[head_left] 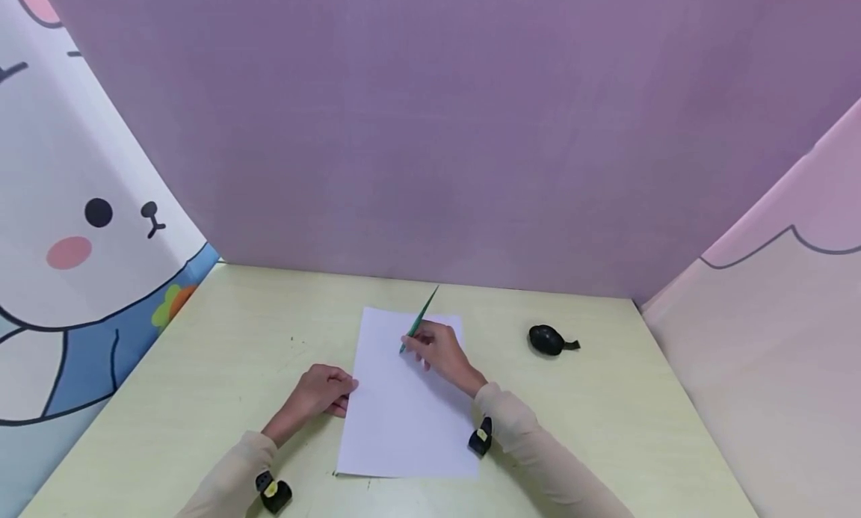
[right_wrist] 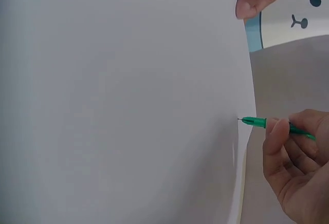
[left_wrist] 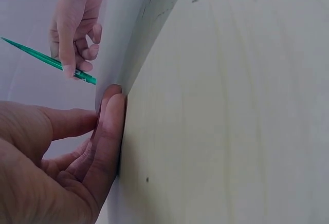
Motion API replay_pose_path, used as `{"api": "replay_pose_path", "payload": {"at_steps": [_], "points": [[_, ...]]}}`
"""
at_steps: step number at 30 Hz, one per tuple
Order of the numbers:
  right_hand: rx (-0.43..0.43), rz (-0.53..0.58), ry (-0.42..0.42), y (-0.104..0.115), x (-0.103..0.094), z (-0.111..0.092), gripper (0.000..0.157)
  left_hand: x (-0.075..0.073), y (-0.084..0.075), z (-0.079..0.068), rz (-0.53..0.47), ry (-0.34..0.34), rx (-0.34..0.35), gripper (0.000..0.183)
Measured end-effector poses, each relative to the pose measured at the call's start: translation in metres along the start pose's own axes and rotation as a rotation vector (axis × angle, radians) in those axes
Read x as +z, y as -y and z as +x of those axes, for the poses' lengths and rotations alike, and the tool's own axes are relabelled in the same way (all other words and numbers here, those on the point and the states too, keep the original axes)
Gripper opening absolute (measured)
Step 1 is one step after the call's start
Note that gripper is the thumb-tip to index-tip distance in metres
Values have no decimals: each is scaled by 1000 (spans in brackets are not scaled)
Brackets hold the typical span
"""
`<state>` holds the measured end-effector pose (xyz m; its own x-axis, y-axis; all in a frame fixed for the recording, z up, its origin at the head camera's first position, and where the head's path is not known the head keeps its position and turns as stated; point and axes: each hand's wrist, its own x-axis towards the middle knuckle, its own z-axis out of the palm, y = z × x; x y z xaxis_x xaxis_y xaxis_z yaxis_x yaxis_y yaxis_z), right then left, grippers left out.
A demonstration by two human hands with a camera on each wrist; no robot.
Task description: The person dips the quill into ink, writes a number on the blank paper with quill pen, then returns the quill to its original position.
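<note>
A blank white sheet of paper [head_left: 397,428] lies lengthwise on the pale table. At its left edge my left hand [head_left: 319,391] pinches the sheet, thumb on top and fingers underneath, as the left wrist view shows; the edge lifts a little there. My right hand [head_left: 440,351], over the upper part of the paper, holds a slim green pen [head_left: 422,313] between thumb and fingers. Its long tapered end points up and away. In the right wrist view the thin tip of the pen [right_wrist: 253,122] is bare and near the paper; whether it touches is unclear.
To the right of the paper sits a rounded black object [head_left: 546,340] with a short tail. Small dark specks mark the table [head_left: 269,331] on the left. A purple panel [head_left: 430,129] rises behind, with printed side walls. Both wrists carry small black devices.
</note>
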<state>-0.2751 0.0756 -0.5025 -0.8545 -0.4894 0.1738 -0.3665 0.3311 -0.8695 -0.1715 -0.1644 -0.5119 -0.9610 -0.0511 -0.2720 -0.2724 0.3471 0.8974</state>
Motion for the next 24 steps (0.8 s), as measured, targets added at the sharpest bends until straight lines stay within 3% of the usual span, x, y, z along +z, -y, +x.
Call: {"api": "replay_pose_path", "payload": {"at_steps": [24], "points": [[2,-11,74,10,6,-14,11,1,0,-7,-14,-31,3,13]]}}
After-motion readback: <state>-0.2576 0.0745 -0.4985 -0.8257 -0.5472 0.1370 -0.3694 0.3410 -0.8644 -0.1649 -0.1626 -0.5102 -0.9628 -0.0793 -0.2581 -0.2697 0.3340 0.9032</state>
